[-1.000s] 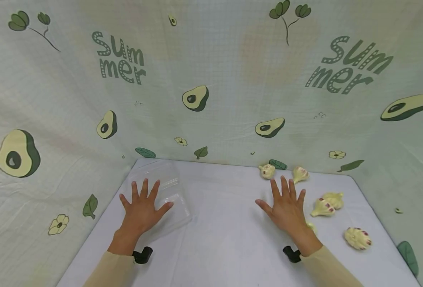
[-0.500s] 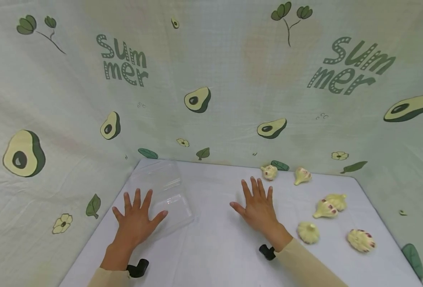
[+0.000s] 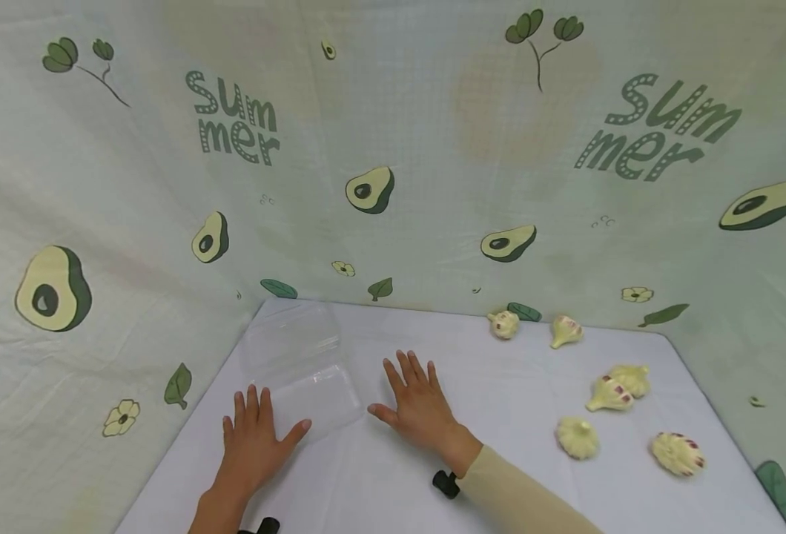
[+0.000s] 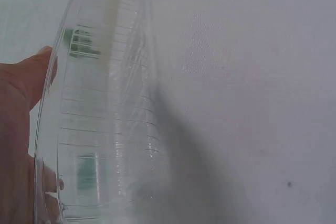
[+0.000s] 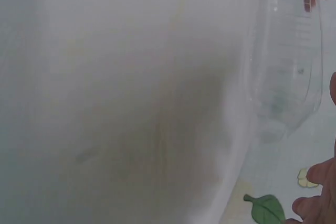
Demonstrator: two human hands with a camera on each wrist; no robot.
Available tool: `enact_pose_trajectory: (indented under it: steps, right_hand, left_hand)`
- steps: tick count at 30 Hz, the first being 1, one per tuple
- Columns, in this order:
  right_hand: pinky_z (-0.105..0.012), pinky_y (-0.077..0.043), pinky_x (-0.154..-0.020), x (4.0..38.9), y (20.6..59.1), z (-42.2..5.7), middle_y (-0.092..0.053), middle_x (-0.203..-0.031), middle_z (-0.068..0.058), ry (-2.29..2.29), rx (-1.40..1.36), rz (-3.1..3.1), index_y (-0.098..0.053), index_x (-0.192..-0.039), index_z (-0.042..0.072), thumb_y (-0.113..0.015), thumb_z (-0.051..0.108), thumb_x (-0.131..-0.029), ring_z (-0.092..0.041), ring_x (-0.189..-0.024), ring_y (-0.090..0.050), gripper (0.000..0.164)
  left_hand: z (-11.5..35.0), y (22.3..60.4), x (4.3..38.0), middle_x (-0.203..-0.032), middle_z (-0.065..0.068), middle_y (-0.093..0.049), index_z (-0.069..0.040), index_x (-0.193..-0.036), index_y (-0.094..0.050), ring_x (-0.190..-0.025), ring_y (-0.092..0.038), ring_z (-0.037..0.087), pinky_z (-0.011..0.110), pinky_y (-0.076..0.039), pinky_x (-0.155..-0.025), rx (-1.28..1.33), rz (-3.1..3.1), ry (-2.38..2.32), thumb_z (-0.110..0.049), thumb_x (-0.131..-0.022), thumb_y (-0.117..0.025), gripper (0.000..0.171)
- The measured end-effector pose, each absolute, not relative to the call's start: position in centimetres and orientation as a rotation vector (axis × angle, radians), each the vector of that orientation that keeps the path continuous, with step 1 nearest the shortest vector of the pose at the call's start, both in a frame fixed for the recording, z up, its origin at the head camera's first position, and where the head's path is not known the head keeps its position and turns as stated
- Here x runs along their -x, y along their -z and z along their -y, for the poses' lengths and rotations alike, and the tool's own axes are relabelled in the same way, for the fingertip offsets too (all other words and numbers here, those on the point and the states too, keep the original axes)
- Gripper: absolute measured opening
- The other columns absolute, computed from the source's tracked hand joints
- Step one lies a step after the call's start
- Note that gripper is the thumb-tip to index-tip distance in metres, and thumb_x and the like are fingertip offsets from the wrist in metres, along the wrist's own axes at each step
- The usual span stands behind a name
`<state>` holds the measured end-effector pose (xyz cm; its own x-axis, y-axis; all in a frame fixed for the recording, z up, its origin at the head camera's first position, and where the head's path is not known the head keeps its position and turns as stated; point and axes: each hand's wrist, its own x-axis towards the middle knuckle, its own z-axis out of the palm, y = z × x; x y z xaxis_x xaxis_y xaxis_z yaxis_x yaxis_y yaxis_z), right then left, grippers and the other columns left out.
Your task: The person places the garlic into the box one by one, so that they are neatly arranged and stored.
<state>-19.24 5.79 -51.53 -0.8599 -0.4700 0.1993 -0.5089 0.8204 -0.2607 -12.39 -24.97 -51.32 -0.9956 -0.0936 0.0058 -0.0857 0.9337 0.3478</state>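
Observation:
A clear plastic clamshell box (image 3: 316, 399) lies with its lid (image 3: 293, 337) folded back at the left of the white table. My left hand (image 3: 253, 441), fingers straight and thumb spread, is at the box's front left and overlaps its edge in the head view. In the left wrist view, fingertips show behind and through the ribbed clear wall (image 4: 107, 114). Just beyond the box's right side is my right hand (image 3: 420, 408), palm down, fingers extended, holding nothing. The right wrist view has the box's end (image 5: 286, 56) beside parts of that hand.
Garlic bulbs are spread over the right side: one pale bulb (image 3: 576, 437), one purple-marked bulb (image 3: 678, 454), two touching bulbs (image 3: 611, 394), and two near the back edge, including this one (image 3: 566, 331). A printed cloth (image 3: 433, 222) hangs behind the table and at its sides.
My right hand has swept left from beside the garlic bulbs to near the box. My left hand has drawn back toward the front of the table. Box and bulbs stay in place.

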Motion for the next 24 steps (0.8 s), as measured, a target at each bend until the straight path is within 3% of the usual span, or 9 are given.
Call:
enact_pose_trajectory:
  steps: [5,11,24]
  right_hand:
    - [-0.067,-0.024,-0.127,18.8,51.8,-4.3,-0.030,-0.171,-0.019,-0.447,-0.872,2.898,-0.035,-0.165,0.009,-0.050,0.069,-0.102,-0.040,-0.160,-0.024,0.089]
    - [-0.062,-0.022,-0.129,18.4,51.8,-3.9,-0.027,-0.173,-0.014,-0.423,-0.950,2.938,-0.029,-0.167,0.008,-0.045,0.074,-0.101,-0.033,-0.162,-0.021,0.095]
    - [-0.060,-0.021,-0.130,16.3,52.0,-6.6,-0.026,-0.173,-0.017,-0.469,-0.972,2.935,-0.029,-0.165,0.000,-0.047,0.076,-0.099,-0.033,-0.162,-0.020,0.103]
  left_hand:
    - [25.1,51.5,11.7,-0.165,0.046,-0.005,0.021,-0.158,-0.017,-0.154,-0.002,0.064,0.079,-0.012,-0.121,-0.176,3.035,0.634,-0.077,-0.091,-0.063,0.127]
    - [24.7,51.3,11.6,-0.169,0.040,0.006,0.017,-0.161,-0.007,-0.157,0.006,0.057,0.074,-0.008,-0.125,-0.257,3.098,0.780,-0.086,-0.083,-0.063,0.142]
    - [23.0,51.6,11.7,-0.174,0.030,0.003,0.012,-0.164,-0.012,-0.161,0.004,0.050,0.071,-0.012,-0.127,-0.069,3.130,0.766,-0.087,-0.082,-0.062,0.138]
